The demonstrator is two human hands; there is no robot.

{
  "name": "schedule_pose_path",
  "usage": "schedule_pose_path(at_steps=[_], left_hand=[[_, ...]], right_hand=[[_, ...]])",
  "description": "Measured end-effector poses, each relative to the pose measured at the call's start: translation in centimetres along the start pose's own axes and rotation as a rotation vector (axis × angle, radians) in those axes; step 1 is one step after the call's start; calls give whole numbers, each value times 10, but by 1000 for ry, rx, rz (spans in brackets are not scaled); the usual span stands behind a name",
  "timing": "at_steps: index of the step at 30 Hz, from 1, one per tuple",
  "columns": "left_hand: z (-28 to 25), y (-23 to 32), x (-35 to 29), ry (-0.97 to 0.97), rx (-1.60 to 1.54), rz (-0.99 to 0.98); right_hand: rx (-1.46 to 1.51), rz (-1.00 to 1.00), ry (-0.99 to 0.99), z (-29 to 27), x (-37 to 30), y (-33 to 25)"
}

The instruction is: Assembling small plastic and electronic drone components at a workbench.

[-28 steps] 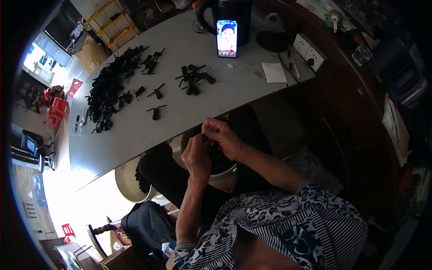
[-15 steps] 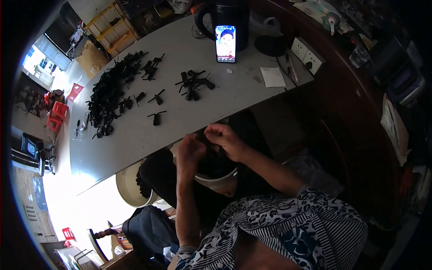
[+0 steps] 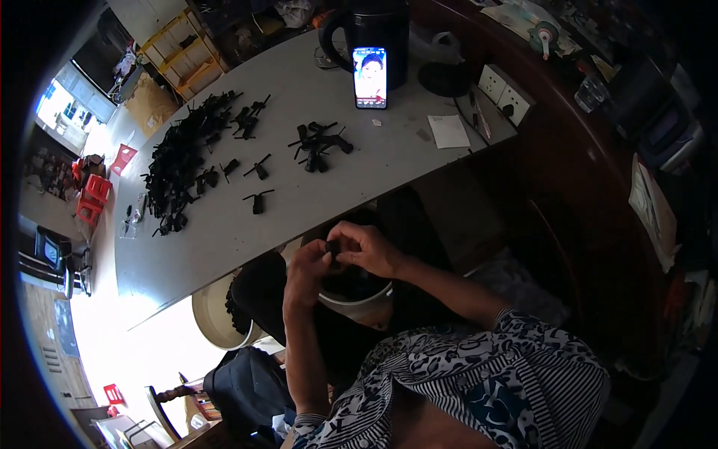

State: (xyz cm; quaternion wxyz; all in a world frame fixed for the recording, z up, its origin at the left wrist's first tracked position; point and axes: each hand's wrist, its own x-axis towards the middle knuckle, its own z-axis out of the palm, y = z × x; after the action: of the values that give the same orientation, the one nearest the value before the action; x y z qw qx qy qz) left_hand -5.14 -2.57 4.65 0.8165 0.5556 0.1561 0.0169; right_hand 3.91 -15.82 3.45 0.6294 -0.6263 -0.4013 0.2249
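Obs.: your left hand [image 3: 304, 271] and right hand [image 3: 366, 248] meet just off the near edge of the counter [image 3: 213, 258], fingertips together over a white bucket [image 3: 356, 306]. The black part [image 3: 331, 252] is btwn them, at the tips of both hands. L hand: fingers curled, pinching the pc from its L side. R hand: thumb & bent index closed on it from the R side.

Condition of pc: small, dark, matte, stubby block as far as visible; your fingers cover much of it, so full shape & any thin arm can't be confirmed. Contents of the bucket below look dark; detail n/a, too dim.

On the counter, beyond your hands: one single black pc [image 3: 258, 201] nearest the edge, w/ a compact body & thin bar across its top; a loose cluster [image 3: 320, 147] of similar pcs farther off; a large heap [image 3: 178, 159] along the L side, pcs tangled, bars pointing every way. A second bucket [image 3: 212, 317], off-white, stands L of your leg, tilted in view, w/ black pcs inside.

Also noted: lit phone [image 3: 370, 79] upright agst. a black jug [image 3: 396, 45]; white paper slip [image 3: 449, 132] near the socket strip [image 3: 505, 94], R end.
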Motion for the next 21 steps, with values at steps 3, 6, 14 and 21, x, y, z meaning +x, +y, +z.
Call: schedule_pose_path(at_steps=[3, 6, 14, 21], left_hand=[[1, 3, -4, -48, -5, -63], [-2, -8, -4, -41, 16, -37], [1, -46, 5, 146, -206, 53], [7, -52, 3, 231, -167, -47]], right_hand=[[32, 72, -1, -4, 3, 3], [54, 72, -21, -3, 3, 5], [-150, 7, 256, 21, -10, 16], [-292, 13, 291, 29, -23, 26]])
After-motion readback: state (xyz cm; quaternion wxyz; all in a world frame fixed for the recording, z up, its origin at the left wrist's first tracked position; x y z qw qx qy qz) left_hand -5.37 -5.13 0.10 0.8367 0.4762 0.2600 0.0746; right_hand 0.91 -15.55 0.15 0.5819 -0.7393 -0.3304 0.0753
